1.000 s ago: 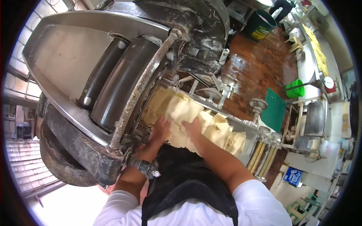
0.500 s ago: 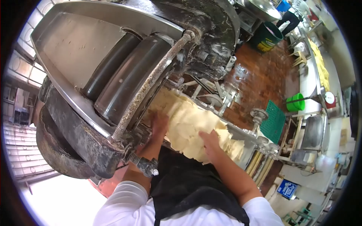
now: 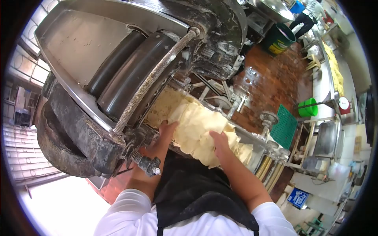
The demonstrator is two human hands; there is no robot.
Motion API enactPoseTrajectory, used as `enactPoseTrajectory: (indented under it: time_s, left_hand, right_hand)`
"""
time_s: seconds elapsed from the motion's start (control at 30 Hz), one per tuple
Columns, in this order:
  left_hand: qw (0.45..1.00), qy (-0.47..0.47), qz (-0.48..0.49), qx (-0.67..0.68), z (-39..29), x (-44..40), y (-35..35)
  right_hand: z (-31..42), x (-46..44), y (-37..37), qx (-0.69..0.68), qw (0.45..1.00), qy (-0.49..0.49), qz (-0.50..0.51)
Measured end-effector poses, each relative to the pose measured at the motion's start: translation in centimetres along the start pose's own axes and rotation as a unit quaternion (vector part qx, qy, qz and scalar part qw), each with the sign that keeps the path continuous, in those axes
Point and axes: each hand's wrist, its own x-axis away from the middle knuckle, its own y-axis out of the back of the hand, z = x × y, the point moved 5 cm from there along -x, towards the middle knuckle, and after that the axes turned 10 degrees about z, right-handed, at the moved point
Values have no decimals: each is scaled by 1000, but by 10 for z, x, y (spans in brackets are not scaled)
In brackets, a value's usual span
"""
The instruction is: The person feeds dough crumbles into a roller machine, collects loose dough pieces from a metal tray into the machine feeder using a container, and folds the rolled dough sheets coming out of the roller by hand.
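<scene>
A pale, layered sheet of dough [image 3: 199, 124] with ragged edges lies on the metal tray below the rollers of a dough sheeter [image 3: 138, 74]. My left hand [image 3: 167, 129] is at the dough's roller-side end, close under the machine, its fingers bent at the dough's edge. Farther right, my right hand [image 3: 221, 142] grips the near side of the sheet, thumb and a finger showing on top. The other fingertips of both hands are partly hidden by the dough.
A threaded rod [image 3: 157, 74] and a protruding bolt [image 3: 145, 163] are close to my left arm. Beyond the tray are a green mat [image 3: 284, 126], a green bucket [image 3: 308, 107] and a dark bin [image 3: 278, 39]. Another person [image 3: 309, 17] stands at the back.
My left hand has come slightly out from beneath the rollers and shows more plainly. My right hand remains on the dough, whose folds have shifted a little. The view has tilted slightly.
</scene>
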Motion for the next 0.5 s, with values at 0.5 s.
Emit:
enactPoseTrajectory:
  time_s: [0.5]
  left_hand:
    - [940, -121, -26, -318, -19, 69, -57]
  right_hand:
    - [23, 33, 7, -20, 999, -13, 37]
